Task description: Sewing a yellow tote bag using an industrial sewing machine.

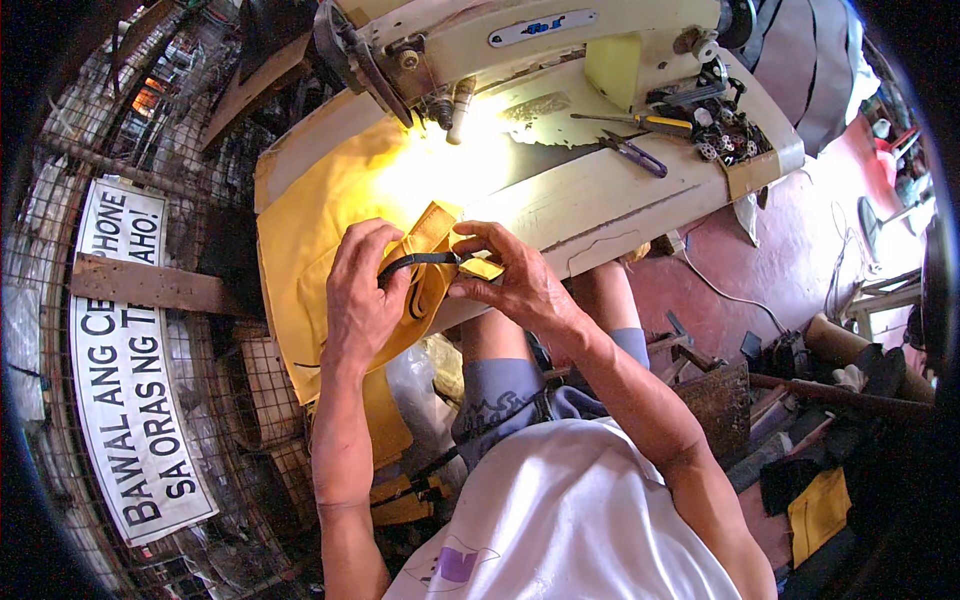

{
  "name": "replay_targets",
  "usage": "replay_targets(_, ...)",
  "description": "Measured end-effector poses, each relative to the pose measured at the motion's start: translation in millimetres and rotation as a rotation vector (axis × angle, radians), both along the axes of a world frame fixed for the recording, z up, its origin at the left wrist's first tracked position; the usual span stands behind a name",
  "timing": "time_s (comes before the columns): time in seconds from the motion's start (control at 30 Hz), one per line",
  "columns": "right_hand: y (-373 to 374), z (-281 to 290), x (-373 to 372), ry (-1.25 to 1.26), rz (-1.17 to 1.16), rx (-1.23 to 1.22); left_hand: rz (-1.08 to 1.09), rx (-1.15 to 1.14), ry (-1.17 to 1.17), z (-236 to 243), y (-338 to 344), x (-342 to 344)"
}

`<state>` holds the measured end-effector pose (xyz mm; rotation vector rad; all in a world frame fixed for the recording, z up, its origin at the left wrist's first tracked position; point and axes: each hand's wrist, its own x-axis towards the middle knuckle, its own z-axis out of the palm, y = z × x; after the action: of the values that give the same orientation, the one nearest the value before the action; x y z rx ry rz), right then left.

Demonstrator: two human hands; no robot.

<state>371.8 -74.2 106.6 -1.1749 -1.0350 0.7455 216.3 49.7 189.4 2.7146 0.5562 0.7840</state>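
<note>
Both hands are raised over the near edge of a sewing machine's bed. My left hand [362,290], its fingers bent and closed, grips a thin black strap [405,262] at the edge of yellow fabric [310,275]. Facing it, my right hand [515,275] pinches a small yellow fabric tab [480,268] at the strap's other end. A yellow band [430,228] stands up between the hands, and a fold of the fabric hangs below them. The rest of the fabric spreads over the left of the bed, under the bright lamp glare by the needle area.
The cream sewing machine [540,45] spans the top. On its bed lie a yellow-handled screwdriver [660,124], purple-handled snips [640,155] and a heap of bobbins and metal parts [730,135]. Wire mesh with a white sign [140,380] stands at left. A cable [735,295] crosses the red floor.
</note>
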Motion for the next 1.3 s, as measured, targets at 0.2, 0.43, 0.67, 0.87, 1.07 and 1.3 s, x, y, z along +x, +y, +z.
replay_targets(0.2,-1,1,4,0.124,0.08,-0.06,-0.044,-0.003,0.058,4,-3,3)
replay_targets(0.43,6,10,3,0.276,-0.027,-0.185,-0.075,-0.04,0.112,0,-1,6)
replay_targets(0.67,15,8,-2,0.291,-0.121,-0.057,-0.112,0.042,0.218,-1,-3,8)
replay_targets(0.87,17,9,6,0.295,-0.066,-0.028,-0.127,0.128,0.317,2,-9,8)
replay_targets(1.07,13,8,7,0.337,-0.021,-0.033,-0.112,0.14,0.248,0,-8,12)
replay_targets(1.3,1,2,2,0.359,-0.094,0.002,-0.034,0.051,0.163,-6,-3,11)
